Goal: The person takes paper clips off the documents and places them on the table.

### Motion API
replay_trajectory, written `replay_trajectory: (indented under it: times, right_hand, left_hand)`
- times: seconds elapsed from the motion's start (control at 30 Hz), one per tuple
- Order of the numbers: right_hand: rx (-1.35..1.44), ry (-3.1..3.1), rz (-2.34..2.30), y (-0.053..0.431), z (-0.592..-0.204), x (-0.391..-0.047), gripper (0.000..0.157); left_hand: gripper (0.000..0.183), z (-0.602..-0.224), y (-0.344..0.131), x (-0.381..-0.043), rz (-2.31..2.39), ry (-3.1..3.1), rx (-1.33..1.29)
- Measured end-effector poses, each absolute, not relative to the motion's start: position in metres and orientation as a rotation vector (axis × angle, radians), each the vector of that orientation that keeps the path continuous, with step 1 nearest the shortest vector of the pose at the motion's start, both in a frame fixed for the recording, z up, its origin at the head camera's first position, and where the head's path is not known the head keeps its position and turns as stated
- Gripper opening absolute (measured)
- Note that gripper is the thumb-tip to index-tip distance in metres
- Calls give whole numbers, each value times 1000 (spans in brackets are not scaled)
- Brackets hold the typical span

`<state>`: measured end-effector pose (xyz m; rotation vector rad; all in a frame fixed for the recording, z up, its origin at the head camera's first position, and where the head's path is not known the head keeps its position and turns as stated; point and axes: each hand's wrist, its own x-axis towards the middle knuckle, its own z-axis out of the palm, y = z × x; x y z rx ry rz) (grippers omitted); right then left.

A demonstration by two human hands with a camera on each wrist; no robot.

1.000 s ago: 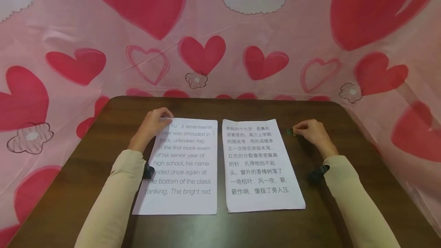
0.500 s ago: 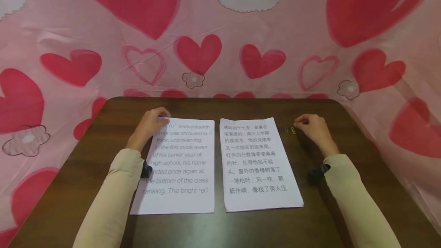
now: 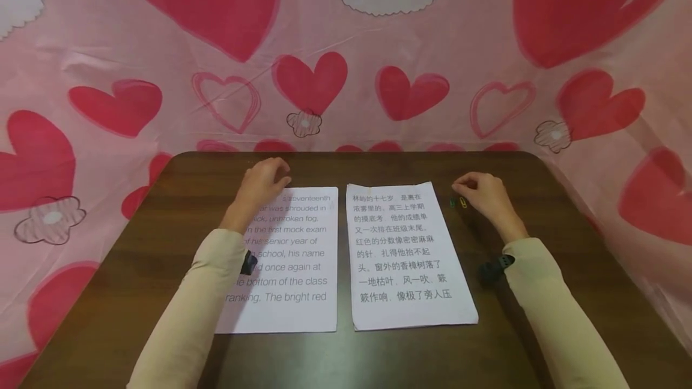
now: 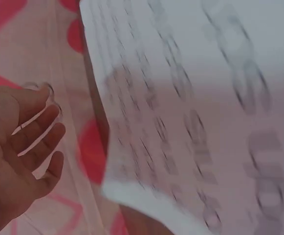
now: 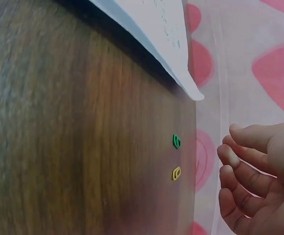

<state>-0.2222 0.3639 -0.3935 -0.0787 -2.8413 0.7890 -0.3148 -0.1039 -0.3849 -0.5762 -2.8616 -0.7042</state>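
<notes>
My left hand (image 3: 261,188) hovers over the far left corner of the English-printed sheet (image 3: 292,316), hiding part of its first lines. In the left wrist view the fingers of the left hand (image 4: 22,142) are loosely bent with nothing in them, apart from the paper (image 4: 132,98). On the right, a green paper clip (image 3: 452,202) and a yellow paper clip (image 3: 462,202) lie side by side on the table. Just beyond them is my right hand (image 3: 489,200). The right wrist view shows its relaxed fingers (image 5: 253,177) holding nothing, apart from the green clip (image 5: 176,141) and yellow clip (image 5: 176,173).
A Chinese-printed sheet stack (image 3: 413,315) lies between the English one and the clips, its far corners curling up. The brown wooden table (image 3: 400,359) ends at a pink backdrop (image 3: 367,41) with red hearts. Dark wrist cameras (image 3: 247,263) sit on both sleeves.
My right hand has left the yellow clip and moved slightly away and left over the clips. The left hand has come off the sheet's corner and shifted right and upward.
</notes>
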Motion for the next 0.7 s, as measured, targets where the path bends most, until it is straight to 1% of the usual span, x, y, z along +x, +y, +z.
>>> replay_trajectory:
  times: [0.17,0.33,0.53,0.7]
  right_hand:
    - [-75,-2830,838,358,-392,-225,30]
    - [-79,-2812,881,352,-394,-229,32]
    - [-92,-2806,954,344,-395,-235,32]
    - [-90,-2831,985,340,-396,-242,36]
  left_hand:
    - [25,-378,-68,-311,-895,-2889,-621]
    - [28,-380,-38,-310,-1005,-2939,-622]
    - [35,-387,-12,-308,-1058,-3010,-611]
    - [38,-390,4,-306,-1069,-3057,-596]
